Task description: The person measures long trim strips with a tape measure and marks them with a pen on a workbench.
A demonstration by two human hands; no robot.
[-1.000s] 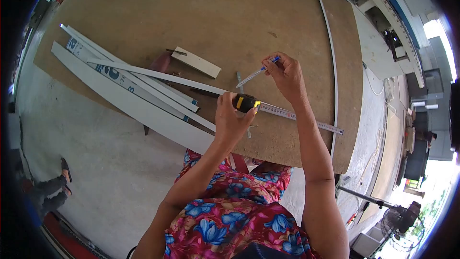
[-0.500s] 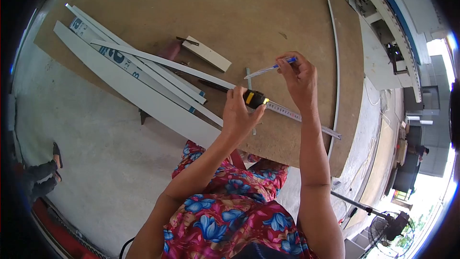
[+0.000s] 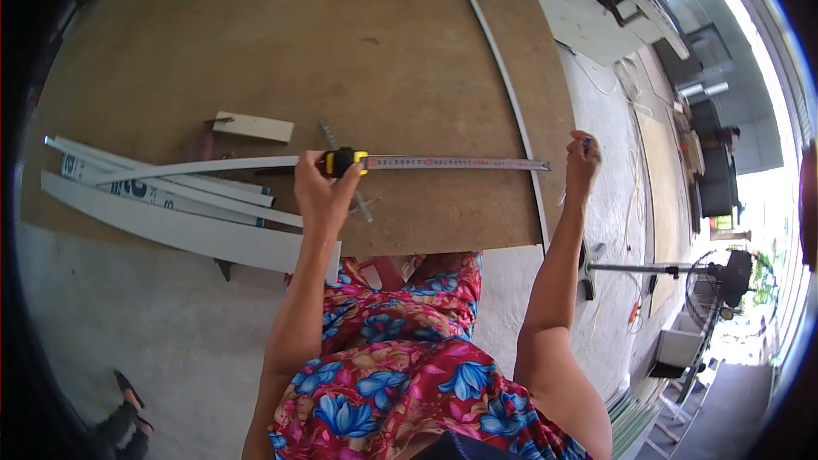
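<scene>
My left hand (image 3: pixel 320 196) is closed around a black and yellow tape measure (image 3: pixel 342 161), with a narrow white strip (image 3: pixel 230 164) ending right at its fingers. From the case, the blade (image 3: pixel 452 163) runs straight to the right above the table. Its end tab lies over a long thin strip (image 3: pixel 509 102) near the table's right side. My right hand (image 3: pixel 583 167) is past the blade's end, over the table edge, fingers closed on a pen (image 3: pixel 586 145) whose blue end shows. Under the tape case lies a greyish metal piece (image 3: pixel 361 208).
Several white boards and strips (image 3: pixel 187 226) lie on the brown table (image 3: pixel 409 60) at left. Behind them is a short pale block (image 3: pixel 254 126). A stand fan (image 3: pixel 724 281) stands at right on the floor. A person's feet (image 3: pixel 132 400) show at lower left.
My right hand with the pen has moved right, past the blade's end. The blade shows straighter and longer. My view has turned, so the table sits further left.
</scene>
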